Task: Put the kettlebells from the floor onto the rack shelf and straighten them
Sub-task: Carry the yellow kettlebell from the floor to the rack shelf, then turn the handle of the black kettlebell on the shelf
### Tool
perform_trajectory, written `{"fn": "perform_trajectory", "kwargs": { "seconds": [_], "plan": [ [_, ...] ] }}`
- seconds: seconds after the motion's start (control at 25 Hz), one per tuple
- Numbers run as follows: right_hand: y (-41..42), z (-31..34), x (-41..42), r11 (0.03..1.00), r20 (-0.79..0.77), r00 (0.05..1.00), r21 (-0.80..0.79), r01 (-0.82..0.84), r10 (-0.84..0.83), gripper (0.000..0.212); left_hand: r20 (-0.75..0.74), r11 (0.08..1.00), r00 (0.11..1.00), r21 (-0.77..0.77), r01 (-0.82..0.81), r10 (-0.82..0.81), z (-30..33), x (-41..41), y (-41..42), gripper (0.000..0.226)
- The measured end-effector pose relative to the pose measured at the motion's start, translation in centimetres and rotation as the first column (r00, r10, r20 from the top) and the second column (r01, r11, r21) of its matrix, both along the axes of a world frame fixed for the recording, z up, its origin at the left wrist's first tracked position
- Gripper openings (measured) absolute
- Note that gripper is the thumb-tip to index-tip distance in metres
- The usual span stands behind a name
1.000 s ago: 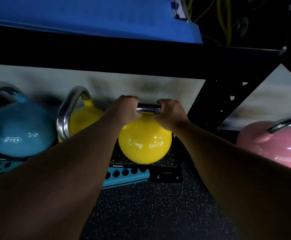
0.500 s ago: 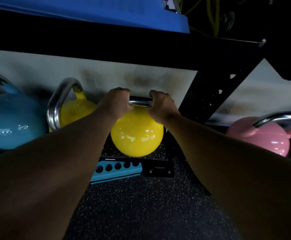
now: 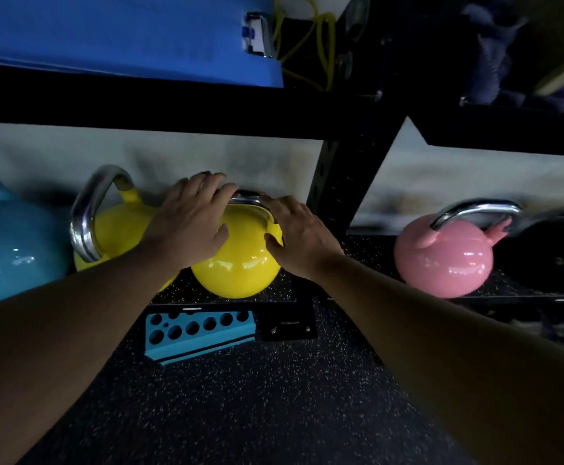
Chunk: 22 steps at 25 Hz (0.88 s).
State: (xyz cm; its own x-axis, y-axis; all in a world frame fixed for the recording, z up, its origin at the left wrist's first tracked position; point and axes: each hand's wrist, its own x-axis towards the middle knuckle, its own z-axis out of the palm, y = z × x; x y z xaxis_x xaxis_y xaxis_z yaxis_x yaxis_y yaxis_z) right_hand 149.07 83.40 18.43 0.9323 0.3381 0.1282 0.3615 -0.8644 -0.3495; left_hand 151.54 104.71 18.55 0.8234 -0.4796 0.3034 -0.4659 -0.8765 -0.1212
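A yellow kettlebell (image 3: 240, 266) stands on the low rack shelf (image 3: 285, 283) next to the black upright. Its steel handle runs across the top. My left hand (image 3: 190, 223) lies flat over the handle's left end with fingers spread. My right hand (image 3: 300, 233) rests against the right side, thumb on the yellow body, fingers loose. Neither hand is wrapped around the handle. To the left sit a second yellow kettlebell (image 3: 119, 226) with its handle turned sideways and a blue kettlebell (image 3: 12, 250). A pink kettlebell (image 3: 441, 260) sits in the bay to the right.
The black rack upright (image 3: 341, 189) stands just right of my right hand. A black beam (image 3: 173, 99) carrying a blue mat (image 3: 106, 31) runs overhead. A blue block with holes (image 3: 200, 330) lies under the shelf edge on the speckled floor (image 3: 240, 397). A dark kettlebell (image 3: 549, 253) sits beside the pink one.
Both hands have let go of the steel handle and opened; they now rest flat on the yellow kettlebell, which stands on the shelf. The camera view has shifted left.
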Motion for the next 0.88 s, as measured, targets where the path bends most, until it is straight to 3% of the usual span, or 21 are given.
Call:
{"fn": "perform_trajectory", "kwargs": {
  "seconds": [0.16, 0.32, 0.52, 0.88],
  "plan": [
    [-2.6, 0.7, -3.3, 0.999, 0.022, 0.999, -0.010, 0.042, -0.042, 0.046, -0.093, 0.996, 0.994, 0.067, 0.067, -0.060, 0.7, -2.6, -2.9, 0.050],
    [-10.1, 0.2, -6.4, 0.992, 0.086, 0.990, -0.057, 0.116, -0.111, 0.032, -0.142, 0.967, 0.966, 0.104, 0.234, -0.218, 1.7, -4.8, -8.7, 0.029],
    [-22.0, -1.2, -9.9, 0.970, 0.073, 0.972, -0.080, 0.230, -0.224, 0.030, -0.164, 0.947, 0.957, 0.179, 0.267, -0.239, 1.5, -7.0, -18.1, 0.030],
    [-48.5, 4.8, -14.7, 0.906, 0.112, 0.922, -0.174, 0.385, -0.370, 0.033, -0.183, 0.960, 0.947, 0.044, 0.278, -0.266, 4.4, -9.7, -43.4, 0.033]
  ]
}}
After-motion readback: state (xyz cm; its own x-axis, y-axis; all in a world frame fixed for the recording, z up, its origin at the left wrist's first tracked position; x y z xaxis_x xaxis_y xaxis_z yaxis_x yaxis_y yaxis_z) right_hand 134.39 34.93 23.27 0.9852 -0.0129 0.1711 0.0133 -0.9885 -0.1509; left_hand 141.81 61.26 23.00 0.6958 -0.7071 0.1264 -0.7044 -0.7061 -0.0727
